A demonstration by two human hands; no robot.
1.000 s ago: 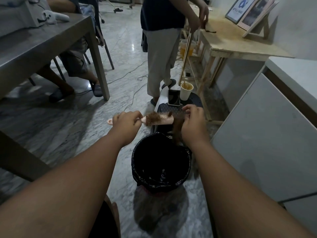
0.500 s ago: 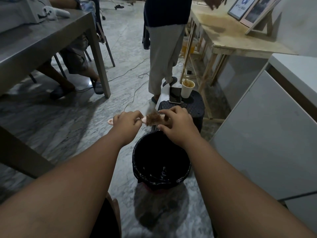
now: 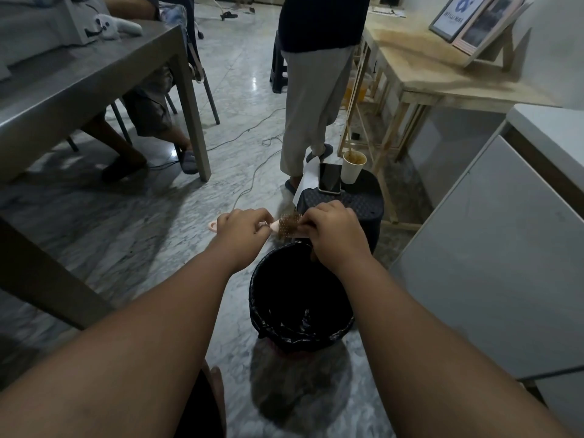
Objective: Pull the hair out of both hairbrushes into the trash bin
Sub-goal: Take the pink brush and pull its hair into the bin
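Right hand [image 3: 331,230] has shifted from the brush tip to over the bristle head since a second ago, the hanging hair clump gone from view. Left hand [image 3: 241,229] fingers clamped on the pink hairbrush [image 3: 286,227] handle, brush held level above the far rim of the trash bin [image 3: 262,298]. Right fingers pinched together on brown hair in the bristles. Bin has a black liner, sits on the marble floor [image 3: 132,222]. Behind it, a dark stool [image 3: 363,200] carries a phone [image 3: 330,178] and paper cup [image 3: 354,166]
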